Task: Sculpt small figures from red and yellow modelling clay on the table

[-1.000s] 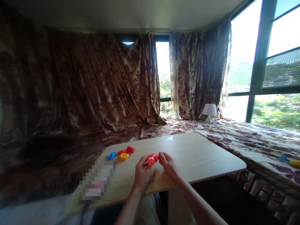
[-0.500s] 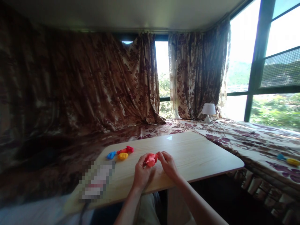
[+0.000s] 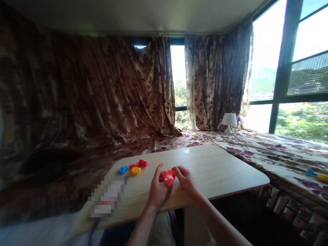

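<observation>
A coral-red crumpled piece (image 3: pixel 168 177) is between my two hands, above the pale wooden table (image 3: pixel 217 167); its material is unclear. My left hand (image 3: pixel 158 188) cups it from the left, with the thumb raised off it and the other fingers partly hidden beneath. From the right, my right hand (image 3: pixel 186 179) pinches its edge between thumb and fingers. Farther left on the table lie a blue crumpled piece (image 3: pixel 122 169), a yellow one (image 3: pixel 135 171) and a red one (image 3: pixel 138 164), close together.
A pixelated flat object (image 3: pixel 109 200) rests at the table's left side, a dark cord below it. At the right, a blue and yellow item (image 3: pixel 322 178) lies on the flowered cover (image 3: pixel 289 160). A white lamp (image 3: pixel 229 119) stands near the curtains.
The coral-red piece has turned in my hands and looks rounder. My left thumb has lifted away from it, while my right hand stays at its right edge. The view has shifted slightly.
</observation>
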